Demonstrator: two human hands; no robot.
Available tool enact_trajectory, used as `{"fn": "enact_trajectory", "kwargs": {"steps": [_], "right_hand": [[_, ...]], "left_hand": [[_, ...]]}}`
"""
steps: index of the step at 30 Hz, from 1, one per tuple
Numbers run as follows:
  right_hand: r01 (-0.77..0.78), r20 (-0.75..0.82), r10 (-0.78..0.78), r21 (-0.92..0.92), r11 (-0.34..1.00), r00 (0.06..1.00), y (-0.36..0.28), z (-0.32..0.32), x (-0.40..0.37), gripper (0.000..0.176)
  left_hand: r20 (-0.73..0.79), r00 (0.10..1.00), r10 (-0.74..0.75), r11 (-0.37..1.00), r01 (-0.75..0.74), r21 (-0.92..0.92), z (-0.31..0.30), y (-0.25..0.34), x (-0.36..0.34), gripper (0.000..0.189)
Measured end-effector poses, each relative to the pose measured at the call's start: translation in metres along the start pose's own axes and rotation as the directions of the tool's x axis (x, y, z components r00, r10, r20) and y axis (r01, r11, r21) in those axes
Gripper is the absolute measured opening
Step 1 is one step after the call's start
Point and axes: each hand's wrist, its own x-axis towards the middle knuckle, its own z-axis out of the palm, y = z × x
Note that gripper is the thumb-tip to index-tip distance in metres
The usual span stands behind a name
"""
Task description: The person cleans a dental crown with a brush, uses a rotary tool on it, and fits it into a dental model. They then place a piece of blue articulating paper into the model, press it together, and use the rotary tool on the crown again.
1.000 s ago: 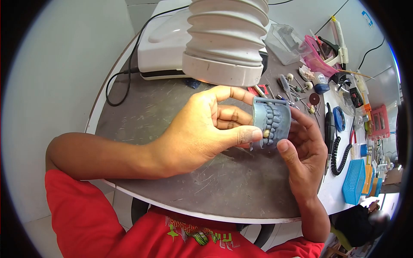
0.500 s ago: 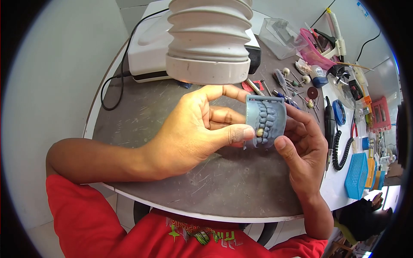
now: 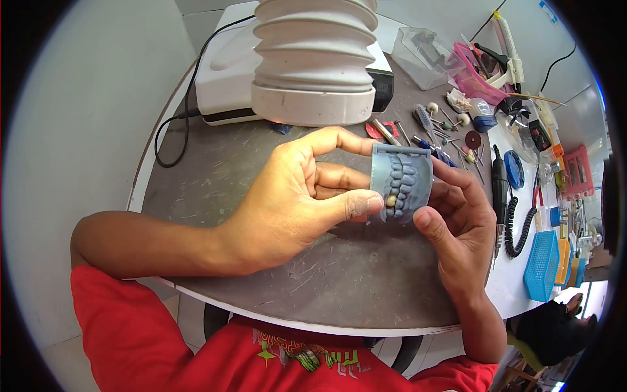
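Vs the earlier frames: little change. Same two-hand grip on the model, now turned slightly, teeth still facing up to the camera. View has shifted a bit, so the hose sits further left than in the first frame.

Left hand: part-closed, pinching the model's left side. Thumb on the front, tip just beside the pale tooth; index reaches the far left corner, other fingers curl in behind. Forearm comes in from the left, elbow bent.

Right hand: half-curled, thumb on the near right corner, fingers behind the right side. Wrist up off the near right.

Model is held above the desk, near side of the burs. Handpiece lies to the right.
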Motion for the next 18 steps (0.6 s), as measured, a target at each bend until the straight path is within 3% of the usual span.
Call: {"fn": "enact_trajectory", "kwargs": {"steps": [18], "right_hand": [[0.021, 0.012, -0.022, 0.031, 0.999, 1.000, 0.0003, 0.0008, 0.0003, 0.051]], "left_hand": [[0.007, 0.999, 0.033, 0.999, -0.033, 0.037, -0.0002, -0.0014, -0.0005, 0.042]]}}
